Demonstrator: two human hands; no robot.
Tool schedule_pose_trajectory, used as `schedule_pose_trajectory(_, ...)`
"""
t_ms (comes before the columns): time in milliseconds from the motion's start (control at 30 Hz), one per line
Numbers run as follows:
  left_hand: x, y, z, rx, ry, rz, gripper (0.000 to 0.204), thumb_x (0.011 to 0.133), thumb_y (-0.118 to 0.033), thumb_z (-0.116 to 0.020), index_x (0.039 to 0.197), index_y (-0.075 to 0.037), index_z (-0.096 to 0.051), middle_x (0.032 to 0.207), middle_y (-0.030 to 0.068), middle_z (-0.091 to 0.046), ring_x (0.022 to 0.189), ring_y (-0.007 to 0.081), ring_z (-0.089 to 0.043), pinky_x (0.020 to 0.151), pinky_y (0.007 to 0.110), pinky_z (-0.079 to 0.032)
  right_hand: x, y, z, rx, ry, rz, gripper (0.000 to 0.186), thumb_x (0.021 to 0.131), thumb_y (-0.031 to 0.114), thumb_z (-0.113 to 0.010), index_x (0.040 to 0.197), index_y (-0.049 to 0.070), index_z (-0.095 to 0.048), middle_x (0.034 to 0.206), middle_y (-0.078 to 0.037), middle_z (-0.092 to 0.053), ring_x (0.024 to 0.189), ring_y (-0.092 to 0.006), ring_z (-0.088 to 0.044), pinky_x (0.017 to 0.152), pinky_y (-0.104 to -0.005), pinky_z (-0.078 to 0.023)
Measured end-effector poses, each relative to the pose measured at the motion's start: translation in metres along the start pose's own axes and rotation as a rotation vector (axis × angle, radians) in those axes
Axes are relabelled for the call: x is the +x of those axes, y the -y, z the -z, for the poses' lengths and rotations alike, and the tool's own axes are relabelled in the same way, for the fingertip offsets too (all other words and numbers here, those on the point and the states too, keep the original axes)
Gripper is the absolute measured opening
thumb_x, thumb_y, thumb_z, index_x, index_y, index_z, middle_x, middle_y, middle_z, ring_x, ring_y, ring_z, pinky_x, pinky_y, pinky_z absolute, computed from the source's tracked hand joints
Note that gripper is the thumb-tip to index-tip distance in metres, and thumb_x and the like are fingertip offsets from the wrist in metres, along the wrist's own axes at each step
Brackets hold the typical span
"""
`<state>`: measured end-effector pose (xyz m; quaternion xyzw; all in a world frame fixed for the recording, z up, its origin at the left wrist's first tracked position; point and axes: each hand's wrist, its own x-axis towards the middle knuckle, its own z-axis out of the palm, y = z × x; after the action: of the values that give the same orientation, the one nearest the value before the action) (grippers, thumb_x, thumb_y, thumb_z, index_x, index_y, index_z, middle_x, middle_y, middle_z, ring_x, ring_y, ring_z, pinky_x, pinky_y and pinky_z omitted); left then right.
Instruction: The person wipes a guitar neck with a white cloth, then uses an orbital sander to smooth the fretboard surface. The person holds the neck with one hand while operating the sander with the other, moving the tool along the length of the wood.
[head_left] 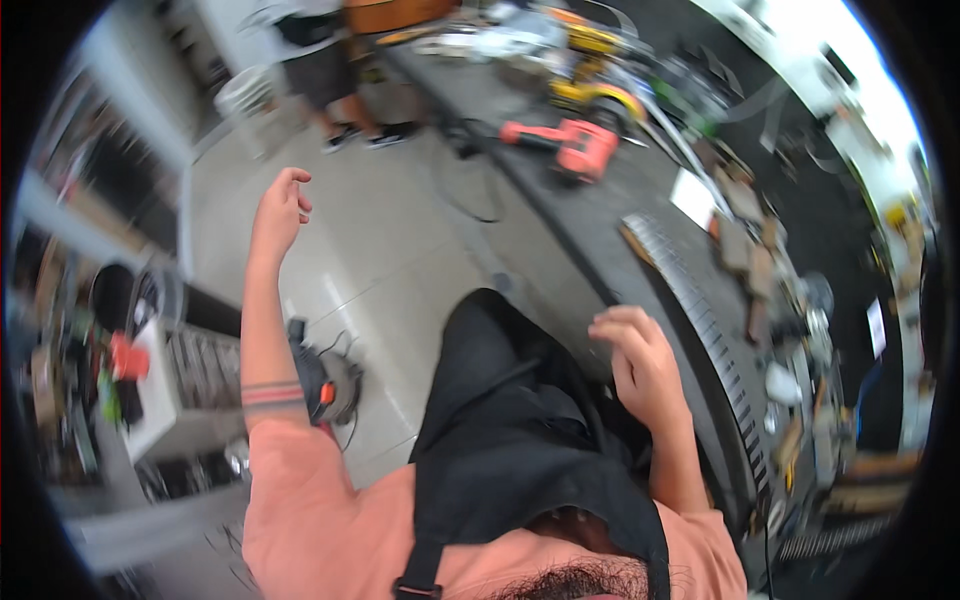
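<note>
— Where were our hands?

— Our left hand [279, 205] was raised at ten o'clock over the grey floor [380, 250], fingers loosely curled and holding nothing. Our right hand [640, 365] hung at three o'clock from centre, just beside the bench [600, 215] edge, fingers bent inward, also empty as far as we could tell.

— What lay nearest?

— A long ridged strip [700, 310] ran along the bench just right of our right hand. At one o'clock sat a red power tool [570, 145], with a yellow tool [590, 95] beyond it.

— Any labels?

— A white square sheet [692, 197] at two o'clock, too blurred to tell more. At nine o'clock, a red box [128, 358] on a white shelf [160, 400]. A saw [325, 385] lay on the floor beside our left elbow.
</note>
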<state>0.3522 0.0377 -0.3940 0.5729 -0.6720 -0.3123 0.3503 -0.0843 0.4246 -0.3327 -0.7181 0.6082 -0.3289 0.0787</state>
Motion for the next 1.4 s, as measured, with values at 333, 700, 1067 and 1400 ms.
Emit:
schedule_pose_trajectory(333,0.043,-0.242,-0.261,0.430,0.479,-0.887,0.082,0.084,0.013,-0.059,0.164,-0.008,-0.053,0.150,0.0219,-0.065,0.145,0.0427,-0.061,0.124,0.046,-0.050,-0.126,-0.052,0.111,-0.516,-0.158,-0.658,0.071,0.097,0.032,-0.088,0.157,0.006,-0.059,0.139,-0.018,-0.070,0.131,-0.0405,-0.066,0.114,-0.0501,-0.051)
schedule_pose_trajectory(700,0.049,-0.234,-0.305,0.201,0.701,-0.657,0.107,0.080,0.003,-0.080,0.176,-0.012,-0.036,0.161,0.0238,-0.061,0.152,0.0376,-0.062,0.126,0.043,-0.049,-0.132,-0.100,0.130,-0.345,0.040,-0.815,0.060,0.095,0.041,-0.090,0.136,0.003,-0.070,0.120,-0.020,-0.081,0.115,-0.0418,-0.077,0.101,-0.0506,-0.059)
schedule_pose_trajectory(1067,-0.113,-0.169,-0.168,-0.854,0.897,-0.186,0.061,0.091,-0.017,-0.090,0.143,0.002,-0.064,0.111,0.0101,-0.073,0.083,0.0135,-0.068,0.075,0.029,-0.054,-0.120,-0.095,0.111,-0.374,0.019,-0.541,0.065,0.086,0.022,-0.095,0.139,0.004,-0.060,0.123,-0.021,-0.076,0.110,-0.0452,-0.075,0.092,-0.0520,-0.060)
schedule_pose_trajectory(1400,-0.121,-0.193,-0.150,-0.453,0.655,-0.097,0.038,0.101,-0.008,-0.075,0.138,0.001,-0.073,0.109,0.0087,-0.080,0.096,0.0173,-0.078,0.079,0.033,-0.062,-0.103,-0.098,0.081,-0.488,-0.009,-0.494,0.077,0.089,0.017,-0.090,0.156,0.008,-0.053,0.129,-0.016,-0.076,0.105,-0.0394,-0.079,0.091,-0.0496,-0.063)
